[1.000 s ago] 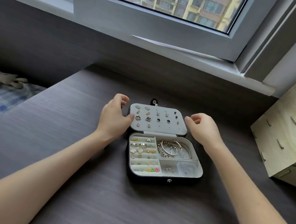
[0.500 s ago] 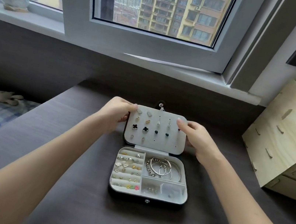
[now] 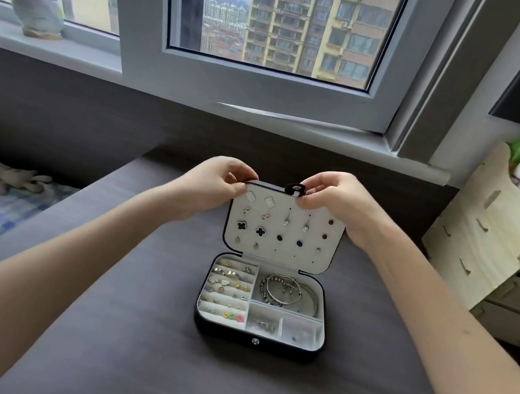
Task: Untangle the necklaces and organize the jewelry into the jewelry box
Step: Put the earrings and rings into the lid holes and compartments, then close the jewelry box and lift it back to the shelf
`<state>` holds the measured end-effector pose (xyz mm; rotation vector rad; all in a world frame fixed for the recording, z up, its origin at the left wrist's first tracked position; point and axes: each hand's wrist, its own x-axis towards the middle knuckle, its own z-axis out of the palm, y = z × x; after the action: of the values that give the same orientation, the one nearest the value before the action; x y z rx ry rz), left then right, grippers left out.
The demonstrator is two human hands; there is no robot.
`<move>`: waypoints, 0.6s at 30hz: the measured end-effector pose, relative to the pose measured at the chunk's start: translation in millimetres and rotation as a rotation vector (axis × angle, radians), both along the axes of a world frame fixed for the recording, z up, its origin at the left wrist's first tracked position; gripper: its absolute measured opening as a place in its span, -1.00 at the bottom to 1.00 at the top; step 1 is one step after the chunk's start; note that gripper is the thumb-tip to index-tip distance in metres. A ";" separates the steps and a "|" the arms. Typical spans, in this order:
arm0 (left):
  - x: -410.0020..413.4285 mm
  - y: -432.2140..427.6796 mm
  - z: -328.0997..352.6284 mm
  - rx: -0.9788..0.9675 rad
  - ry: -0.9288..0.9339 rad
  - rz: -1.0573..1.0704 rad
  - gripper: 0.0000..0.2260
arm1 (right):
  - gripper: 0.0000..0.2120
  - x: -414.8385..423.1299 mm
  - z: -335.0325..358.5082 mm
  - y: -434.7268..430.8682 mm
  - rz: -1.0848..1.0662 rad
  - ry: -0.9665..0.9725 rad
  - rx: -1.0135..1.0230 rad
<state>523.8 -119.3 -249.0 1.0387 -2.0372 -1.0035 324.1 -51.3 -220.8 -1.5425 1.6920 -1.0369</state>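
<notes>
Surface: grey wood-grain desk [image 3: 123, 362] below a window [image 3: 278, 29].
Jewelry box [image 3: 258, 336]: black, white lining, lid [image 3: 284, 231] raised, studded with earrings.
My left hand [image 3: 216, 186]: pinching the lid's top edge.
My right hand [image 3: 340, 199]: pinching likewise.

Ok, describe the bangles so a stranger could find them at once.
On the grey table under the window lies an open jewelry box. Its big far-right compartment holds the silver bangles, the only large hoops among small earrings.
</notes>
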 end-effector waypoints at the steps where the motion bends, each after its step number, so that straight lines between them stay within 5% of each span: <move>1: 2.9 4.5 1.6 -0.002 0.005 -0.014 -0.82 | -0.84 0.9 0.9 4.9 0.021 0.000 -0.006; 4: 13.1 18.9 3.2 -0.068 -0.007 -0.049 -0.83 | -0.81 4.7 -2.8 23.2 0.073 0.118 -0.104; 10: 39.9 52.6 -10.1 -0.376 -0.041 -0.204 -0.80 | -0.82 14.4 -35.6 68.2 0.183 0.684 -0.656; 18: 59.7 82.0 -66.7 -0.622 -0.187 -0.281 -0.66 | -0.73 26.5 -89.7 107.0 0.343 0.925 -0.678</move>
<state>583.5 -37.3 -315.7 0.5383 -2.4635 -0.3446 350.6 55.7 -310.5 -2.9689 1.5423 -0.7795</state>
